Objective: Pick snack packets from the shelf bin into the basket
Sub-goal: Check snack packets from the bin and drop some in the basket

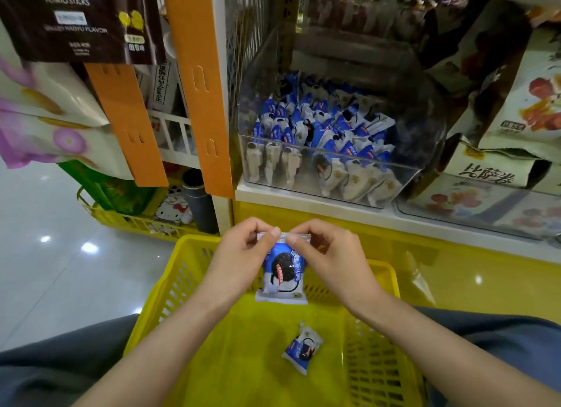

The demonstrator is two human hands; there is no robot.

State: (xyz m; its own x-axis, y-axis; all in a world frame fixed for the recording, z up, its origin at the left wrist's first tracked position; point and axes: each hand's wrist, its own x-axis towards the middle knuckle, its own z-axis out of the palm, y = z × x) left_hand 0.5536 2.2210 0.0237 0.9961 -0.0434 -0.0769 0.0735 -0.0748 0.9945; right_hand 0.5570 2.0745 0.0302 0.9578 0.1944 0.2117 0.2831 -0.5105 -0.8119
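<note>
A blue and white cookie snack packet (283, 276) hangs upright over the far end of the yellow basket (170, 288). My left hand (243, 255) and my right hand (328, 255) both pinch its top edge between thumb and fingers. Another packet of the same kind (303, 347) lies on the basket floor, right of centre. The clear shelf bin (403, 176) stands on the shelf above and behind my hands, filled with several matching packets (321, 133).
Cardboard snack boxes (510, 127) crowd the shelf right of the bin. Orange hanging strips (197, 81) and dark snack bags (69, 21) hang at the upper left. A second yellow basket (136, 221) with goods sits on the glossy floor at the left.
</note>
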